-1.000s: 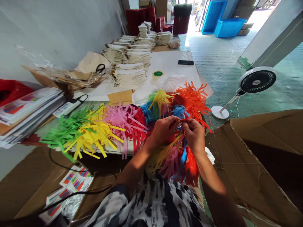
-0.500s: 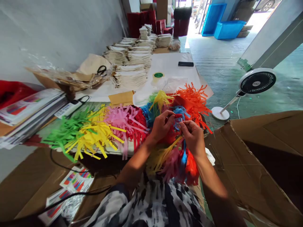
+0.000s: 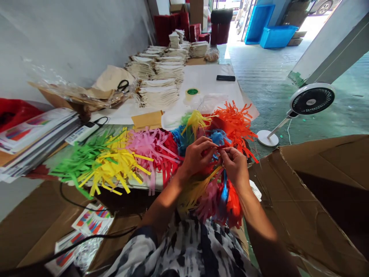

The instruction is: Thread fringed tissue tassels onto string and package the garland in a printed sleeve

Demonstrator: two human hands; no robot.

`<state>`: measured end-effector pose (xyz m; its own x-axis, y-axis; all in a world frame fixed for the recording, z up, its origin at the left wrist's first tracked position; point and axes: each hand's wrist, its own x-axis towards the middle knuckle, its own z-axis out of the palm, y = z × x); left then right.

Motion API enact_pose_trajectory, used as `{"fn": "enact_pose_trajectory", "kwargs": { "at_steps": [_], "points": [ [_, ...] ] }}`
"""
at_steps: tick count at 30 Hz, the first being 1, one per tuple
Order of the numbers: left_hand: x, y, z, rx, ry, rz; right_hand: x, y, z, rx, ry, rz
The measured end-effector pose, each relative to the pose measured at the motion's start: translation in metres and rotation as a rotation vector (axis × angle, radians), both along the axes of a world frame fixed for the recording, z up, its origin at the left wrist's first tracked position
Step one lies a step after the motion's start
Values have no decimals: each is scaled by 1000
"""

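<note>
A white-covered table [image 3: 206,75] is stretching toward the top centre of the frame, and a fan [image 3: 313,99] is standing at the right. Near the centre, the left hand [image 3: 198,156] and right hand [image 3: 236,165] are pinching a small red piece [image 3: 221,147] between their fingertips; multicoloured fringes [image 3: 207,200] are hanging just below.

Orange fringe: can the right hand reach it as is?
Likely yes: the orange fringe lies just beyond the right hand with nothing visible between, though that hand is busy with a red strip.
</note>
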<state>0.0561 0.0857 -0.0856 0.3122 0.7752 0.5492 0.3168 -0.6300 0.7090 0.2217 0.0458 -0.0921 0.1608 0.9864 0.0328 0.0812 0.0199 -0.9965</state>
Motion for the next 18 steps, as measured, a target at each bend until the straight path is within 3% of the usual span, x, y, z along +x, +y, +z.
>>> {"fn": "enact_pose_trajectory", "kwargs": {
  "at_steps": [5, 10, 13, 18],
  "points": [
    [0, 6, 3, -53, -43, -5, 0, -3, 1, 10, -29, 14],
    [4, 8, 4, -290, -145, -37, 1, -6, 4, 28, -66, 22],
    [5, 6, 4, -252, -138, -77, 1, -7, 6, 37, -87, 20],
    [8, 4, 1, -246, -141, 6, 1, -8, 5, 37, -57, 19]
  ]
}}
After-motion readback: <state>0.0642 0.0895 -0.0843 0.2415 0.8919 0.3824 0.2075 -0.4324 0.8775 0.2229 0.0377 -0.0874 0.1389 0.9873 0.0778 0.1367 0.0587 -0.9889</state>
